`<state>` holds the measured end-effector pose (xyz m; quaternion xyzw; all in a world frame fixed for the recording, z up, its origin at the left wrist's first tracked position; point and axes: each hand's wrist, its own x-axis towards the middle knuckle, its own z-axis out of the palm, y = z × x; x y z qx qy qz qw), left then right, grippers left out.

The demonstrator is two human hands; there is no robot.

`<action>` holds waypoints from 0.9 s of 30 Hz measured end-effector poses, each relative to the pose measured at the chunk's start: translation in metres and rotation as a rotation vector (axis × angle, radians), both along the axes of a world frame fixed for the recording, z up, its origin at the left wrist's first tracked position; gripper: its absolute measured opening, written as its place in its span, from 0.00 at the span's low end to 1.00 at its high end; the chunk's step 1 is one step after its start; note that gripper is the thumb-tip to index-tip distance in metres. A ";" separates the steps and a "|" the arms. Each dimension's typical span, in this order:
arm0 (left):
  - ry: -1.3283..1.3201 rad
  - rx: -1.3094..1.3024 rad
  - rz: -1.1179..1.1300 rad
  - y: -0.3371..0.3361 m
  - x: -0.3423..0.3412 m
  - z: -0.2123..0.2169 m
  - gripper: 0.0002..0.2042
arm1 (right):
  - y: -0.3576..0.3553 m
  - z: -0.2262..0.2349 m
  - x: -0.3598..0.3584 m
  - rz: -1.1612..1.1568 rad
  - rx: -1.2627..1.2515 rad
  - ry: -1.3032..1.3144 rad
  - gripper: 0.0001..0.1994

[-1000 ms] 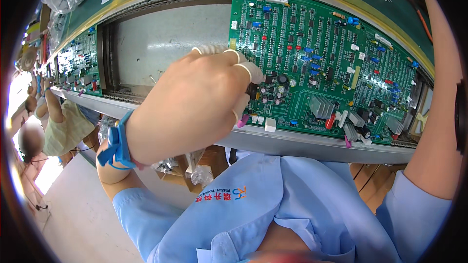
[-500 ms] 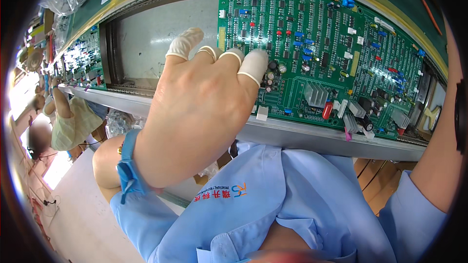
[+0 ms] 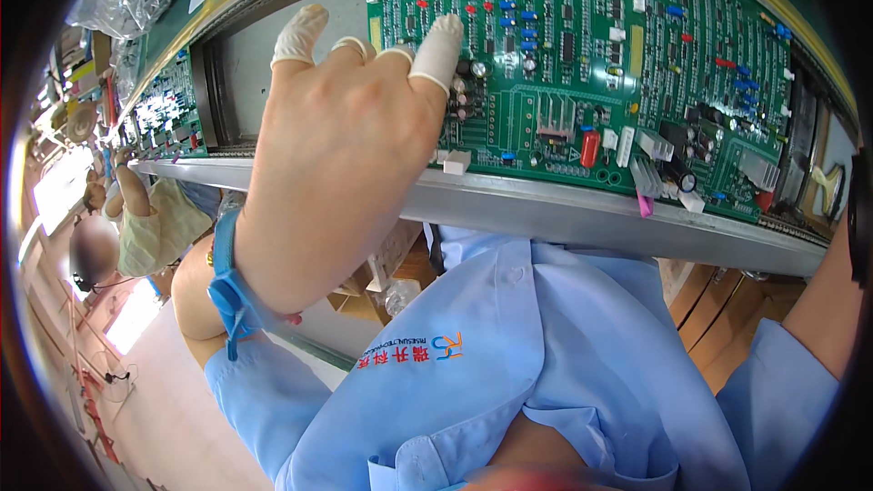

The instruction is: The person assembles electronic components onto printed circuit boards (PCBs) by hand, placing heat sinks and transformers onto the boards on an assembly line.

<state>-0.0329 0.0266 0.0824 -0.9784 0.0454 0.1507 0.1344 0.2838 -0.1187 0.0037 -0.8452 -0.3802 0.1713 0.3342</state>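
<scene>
Near us: blue shirt, blue wrist strap on our left arm. Left hand is raised, fingers spread and loosely curled, gripping nothing; white finger cots on the tips, index tip touching the green board. Board sits on the metal rail, just beyond the hand. Right hand: only the forearm shows at the right edge, so we can't tell its state. Farther left, another board on the same line, a co-worker beyond.
</scene>
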 end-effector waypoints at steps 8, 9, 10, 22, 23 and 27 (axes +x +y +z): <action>0.043 0.063 -0.093 -0.004 0.006 0.000 0.30 | -0.037 0.002 -0.034 -0.017 0.050 0.121 0.13; 0.043 0.055 -0.096 -0.004 0.011 -0.001 0.30 | -0.041 0.002 -0.037 -0.019 0.046 0.134 0.13; 0.082 0.085 -0.121 -0.010 0.015 0.003 0.30 | -0.044 0.004 -0.041 -0.017 0.054 0.147 0.13; 0.032 -0.013 -0.083 0.001 0.001 -0.007 0.31 | -0.058 0.022 -0.081 0.034 0.104 0.282 0.14; -0.026 -0.023 -0.126 0.003 0.000 -0.009 0.28 | -0.058 0.023 -0.085 0.043 0.105 0.292 0.14; -0.738 -0.276 -0.633 0.025 0.004 -0.026 0.20 | -0.054 0.030 -0.104 0.084 0.110 0.331 0.14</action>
